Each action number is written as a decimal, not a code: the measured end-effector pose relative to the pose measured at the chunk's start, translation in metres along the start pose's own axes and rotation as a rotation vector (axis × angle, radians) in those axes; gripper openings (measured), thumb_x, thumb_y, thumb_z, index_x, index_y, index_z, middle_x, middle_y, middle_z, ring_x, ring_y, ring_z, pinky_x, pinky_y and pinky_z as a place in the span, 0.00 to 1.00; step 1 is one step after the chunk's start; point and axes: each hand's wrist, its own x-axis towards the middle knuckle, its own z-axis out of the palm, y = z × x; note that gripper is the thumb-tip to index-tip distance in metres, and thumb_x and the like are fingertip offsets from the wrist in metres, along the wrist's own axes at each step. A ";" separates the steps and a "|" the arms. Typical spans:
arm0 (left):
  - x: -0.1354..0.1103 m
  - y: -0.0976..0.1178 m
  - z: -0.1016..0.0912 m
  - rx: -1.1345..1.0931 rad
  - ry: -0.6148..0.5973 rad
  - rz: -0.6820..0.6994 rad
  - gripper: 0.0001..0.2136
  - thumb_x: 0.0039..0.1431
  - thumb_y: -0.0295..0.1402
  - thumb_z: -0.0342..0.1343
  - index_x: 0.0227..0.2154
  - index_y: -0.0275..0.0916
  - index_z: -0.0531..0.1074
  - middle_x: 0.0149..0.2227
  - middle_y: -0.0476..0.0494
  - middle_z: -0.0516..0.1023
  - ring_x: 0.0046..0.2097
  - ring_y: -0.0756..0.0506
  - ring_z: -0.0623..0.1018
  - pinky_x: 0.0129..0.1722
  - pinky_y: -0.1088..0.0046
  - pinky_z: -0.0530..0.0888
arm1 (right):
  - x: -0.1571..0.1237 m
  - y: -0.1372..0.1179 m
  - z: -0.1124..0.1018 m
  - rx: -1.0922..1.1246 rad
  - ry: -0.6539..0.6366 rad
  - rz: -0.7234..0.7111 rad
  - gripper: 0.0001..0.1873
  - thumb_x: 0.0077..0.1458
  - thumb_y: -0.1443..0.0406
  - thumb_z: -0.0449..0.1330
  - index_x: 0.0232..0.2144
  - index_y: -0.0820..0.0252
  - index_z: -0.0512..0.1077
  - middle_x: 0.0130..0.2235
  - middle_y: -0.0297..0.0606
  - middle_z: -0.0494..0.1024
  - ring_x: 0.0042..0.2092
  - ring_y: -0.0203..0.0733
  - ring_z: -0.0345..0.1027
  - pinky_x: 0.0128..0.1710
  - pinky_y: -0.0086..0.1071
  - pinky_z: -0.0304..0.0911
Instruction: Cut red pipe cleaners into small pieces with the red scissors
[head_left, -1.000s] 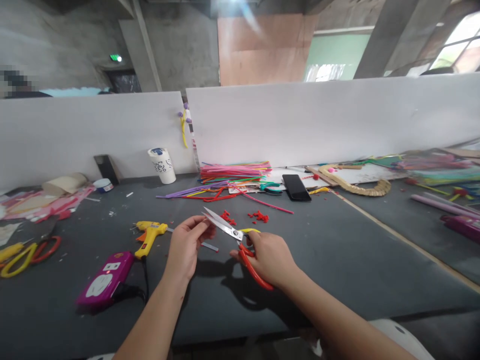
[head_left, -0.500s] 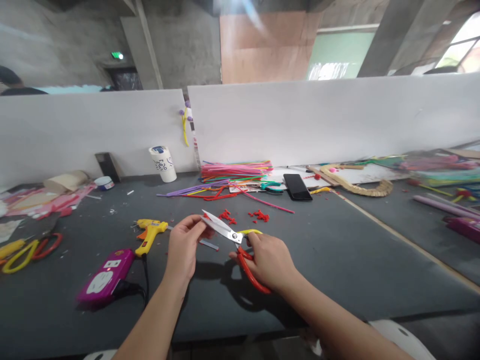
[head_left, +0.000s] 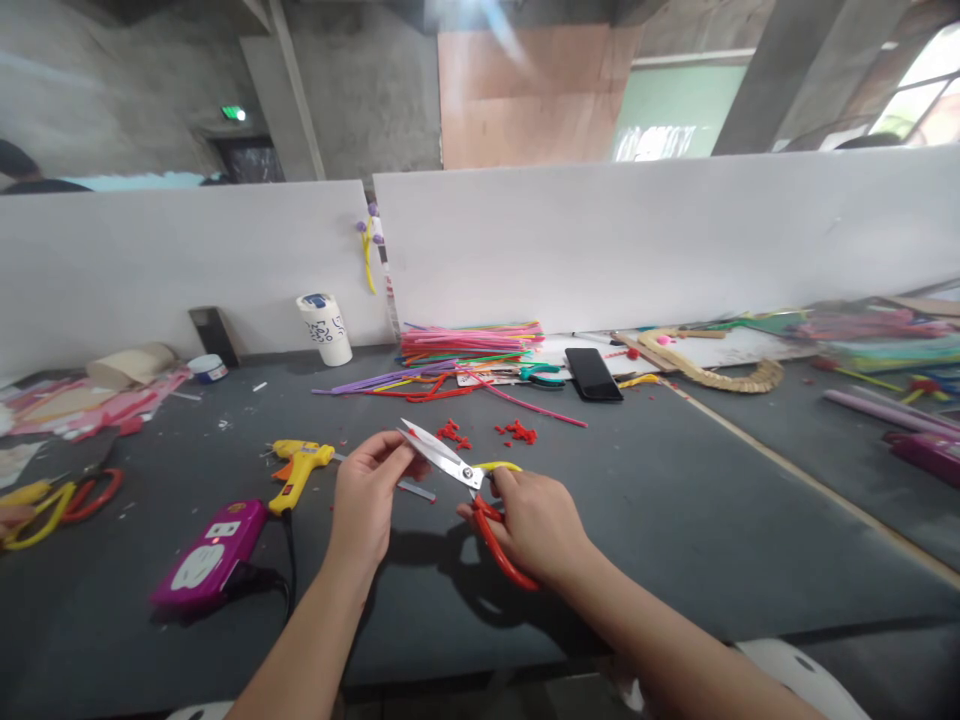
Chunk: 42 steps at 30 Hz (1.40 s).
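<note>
My right hand (head_left: 544,520) grips a pair of scissors (head_left: 444,456) with one red and one yellow handle. Their blades point up and left, slightly apart, toward the fingertips of my left hand (head_left: 364,500). Those fingers pinch a small red piece of pipe cleaner (head_left: 412,432), mostly hidden behind the blades and fingers. Just beyond the scissors lie two small heaps of cut red bits, one on the left (head_left: 452,432) and another on the right (head_left: 519,432). A clear glue stick (head_left: 417,491) rests on the table under the blades.
A yellow glue gun (head_left: 302,470) and a purple power strip (head_left: 214,555) are at left. Behind lie pipe cleaners (head_left: 472,345), pliers (head_left: 541,376), a phone (head_left: 593,374) and a white cup (head_left: 325,330). At the far left edge another person's hand (head_left: 10,516) touches other scissors (head_left: 91,497).
My hands and the scissors hold nearly the same pose, with the blades still at my left fingertips. Another person's hand has come in at the left edge, by the other scissors.
</note>
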 end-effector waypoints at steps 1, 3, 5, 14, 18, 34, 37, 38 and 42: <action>0.000 0.000 0.000 -0.003 0.003 0.000 0.05 0.42 0.29 0.58 0.24 0.34 0.72 0.21 0.51 0.74 0.22 0.53 0.71 0.25 0.78 0.68 | 0.000 0.000 0.000 0.001 0.005 -0.003 0.23 0.53 0.49 0.44 0.25 0.62 0.65 0.24 0.38 0.73 0.26 0.41 0.67 0.23 0.30 0.44; -0.001 0.001 0.000 -0.008 0.007 0.001 0.05 0.42 0.29 0.58 0.24 0.34 0.72 0.22 0.50 0.74 0.23 0.53 0.71 0.25 0.78 0.68 | 0.000 0.000 0.001 0.003 0.013 -0.009 0.23 0.53 0.49 0.44 0.25 0.61 0.66 0.24 0.38 0.73 0.26 0.40 0.67 0.23 0.30 0.44; -0.001 0.001 0.000 -0.010 0.009 0.003 0.04 0.42 0.29 0.58 0.24 0.34 0.72 0.22 0.50 0.74 0.23 0.53 0.71 0.25 0.79 0.68 | 0.000 0.000 0.002 0.002 0.018 -0.013 0.23 0.53 0.49 0.44 0.25 0.61 0.66 0.24 0.38 0.73 0.25 0.40 0.66 0.23 0.30 0.43; -0.003 0.003 0.000 0.007 0.006 0.008 0.05 0.42 0.30 0.58 0.24 0.34 0.72 0.21 0.50 0.74 0.22 0.53 0.71 0.24 0.79 0.67 | -0.002 0.001 0.002 -0.005 0.036 -0.030 0.23 0.53 0.49 0.44 0.23 0.62 0.65 0.22 0.38 0.72 0.24 0.38 0.65 0.22 0.30 0.40; -0.003 0.003 0.000 0.002 -0.004 0.008 0.05 0.43 0.30 0.58 0.25 0.35 0.72 0.21 0.51 0.74 0.22 0.54 0.71 0.23 0.80 0.68 | -0.002 0.002 0.002 -0.001 0.019 -0.022 0.23 0.53 0.49 0.45 0.24 0.62 0.65 0.22 0.38 0.72 0.24 0.39 0.65 0.23 0.30 0.41; -0.003 0.003 -0.003 0.013 -0.031 0.020 0.04 0.44 0.30 0.58 0.25 0.36 0.73 0.21 0.51 0.75 0.23 0.53 0.72 0.25 0.78 0.68 | -0.003 0.001 -0.002 0.011 0.007 -0.018 0.24 0.53 0.49 0.44 0.23 0.62 0.66 0.21 0.38 0.72 0.23 0.38 0.64 0.22 0.29 0.41; -0.003 0.005 -0.003 0.025 -0.036 0.041 0.04 0.44 0.30 0.58 0.25 0.36 0.73 0.21 0.51 0.75 0.23 0.52 0.72 0.25 0.78 0.69 | -0.003 0.002 -0.002 0.016 0.030 -0.026 0.23 0.53 0.51 0.45 0.22 0.62 0.66 0.20 0.38 0.71 0.22 0.37 0.63 0.22 0.29 0.40; -0.003 0.006 -0.003 0.029 -0.038 0.045 0.04 0.44 0.29 0.58 0.26 0.36 0.73 0.21 0.51 0.75 0.23 0.52 0.72 0.26 0.78 0.69 | -0.003 0.003 -0.002 0.037 0.036 -0.021 0.22 0.53 0.51 0.46 0.22 0.62 0.66 0.20 0.37 0.70 0.22 0.37 0.62 0.22 0.29 0.40; -0.008 0.007 0.000 0.054 -0.102 -0.014 0.04 0.45 0.30 0.58 0.26 0.36 0.72 0.22 0.49 0.75 0.24 0.52 0.73 0.26 0.77 0.69 | 0.001 0.006 -0.006 0.312 0.008 0.060 0.18 0.50 0.53 0.50 0.20 0.61 0.64 0.18 0.32 0.65 0.20 0.32 0.57 0.20 0.26 0.42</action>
